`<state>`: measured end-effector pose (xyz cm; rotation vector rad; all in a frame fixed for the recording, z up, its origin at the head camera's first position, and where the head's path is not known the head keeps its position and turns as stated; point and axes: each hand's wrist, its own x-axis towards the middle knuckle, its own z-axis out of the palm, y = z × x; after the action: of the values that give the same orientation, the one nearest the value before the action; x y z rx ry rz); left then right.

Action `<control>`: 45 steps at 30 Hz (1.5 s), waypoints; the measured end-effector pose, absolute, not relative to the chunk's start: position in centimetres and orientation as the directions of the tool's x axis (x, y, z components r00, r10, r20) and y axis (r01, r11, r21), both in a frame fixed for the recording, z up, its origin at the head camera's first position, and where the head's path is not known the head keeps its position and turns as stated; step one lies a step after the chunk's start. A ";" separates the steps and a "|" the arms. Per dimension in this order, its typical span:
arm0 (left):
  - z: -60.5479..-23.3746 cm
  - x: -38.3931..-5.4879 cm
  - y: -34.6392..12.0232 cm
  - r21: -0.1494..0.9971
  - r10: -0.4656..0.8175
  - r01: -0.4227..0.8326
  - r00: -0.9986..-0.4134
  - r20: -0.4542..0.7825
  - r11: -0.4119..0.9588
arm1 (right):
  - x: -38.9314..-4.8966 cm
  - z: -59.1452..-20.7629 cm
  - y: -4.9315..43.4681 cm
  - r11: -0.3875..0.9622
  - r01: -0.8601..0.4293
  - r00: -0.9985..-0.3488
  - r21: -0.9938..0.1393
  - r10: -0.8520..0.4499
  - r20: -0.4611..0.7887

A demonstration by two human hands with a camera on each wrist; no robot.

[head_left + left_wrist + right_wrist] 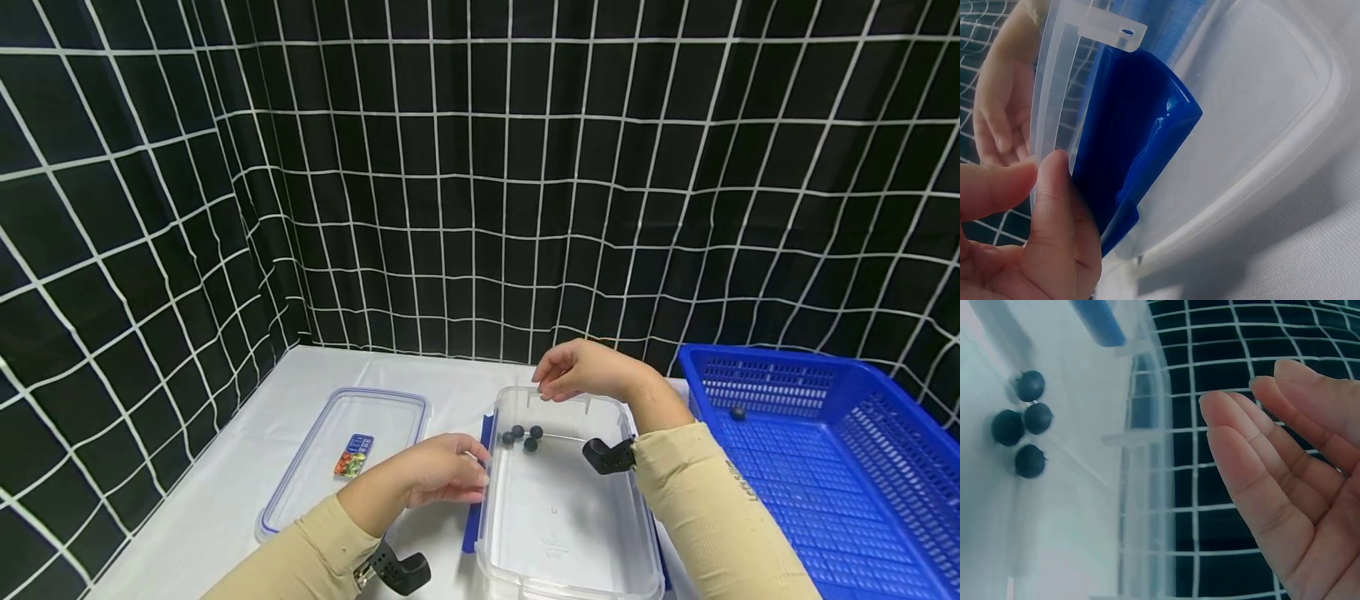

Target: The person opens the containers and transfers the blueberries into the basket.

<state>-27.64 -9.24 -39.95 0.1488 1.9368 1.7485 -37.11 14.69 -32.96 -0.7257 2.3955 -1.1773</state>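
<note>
A clear plastic food container (558,533) with blue side latches stands without its lid in front of me. Several blueberries (531,445) lie together inside, toward its far left corner. My left hand (448,473) is at the container's left side, fingers loosely bent, fingertips right at the rim. In the left wrist view, the thumb and a finger lie beside the clear wall, near the lowered blue latch (1141,131). Over the container's far end hovers my right hand (585,369), its fingers loosely bent and nothing between them. The right wrist view shows the blueberries (1030,461) apart from that hand.
The clear lid (311,467), edged in blue with a colourful label, lies flat to the left. On the right stands a large blue basket (780,475) with one blueberry (738,412) inside. A black curtain with a white grid (450,208) hangs behind the white table.
</note>
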 end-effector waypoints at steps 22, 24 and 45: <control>-39.9 -27.6 -9.1 0.956 0.428 -0.253 -0.855 -0.293 0.149 | -37.8 -38.3 12.7 0.633 -0.194 -0.769 -0.750 -0.572 -0.284; -39.9 -27.6 -9.1 0.956 0.426 -0.254 -0.856 -0.293 0.148 | -37.9 -38.6 12.6 0.645 -0.207 -0.766 -0.735 -0.575 -0.288; -40.0 -27.6 -9.3 0.958 0.431 -0.248 -0.856 -0.285 0.141 | -38.2 -39.5 12.5 0.696 -0.276 -0.725 -0.663 -0.603 -0.332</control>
<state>-27.61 -9.30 -40.05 0.1745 1.9202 1.7667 -38.16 12.48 -39.49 -0.6724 2.3646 -0.8038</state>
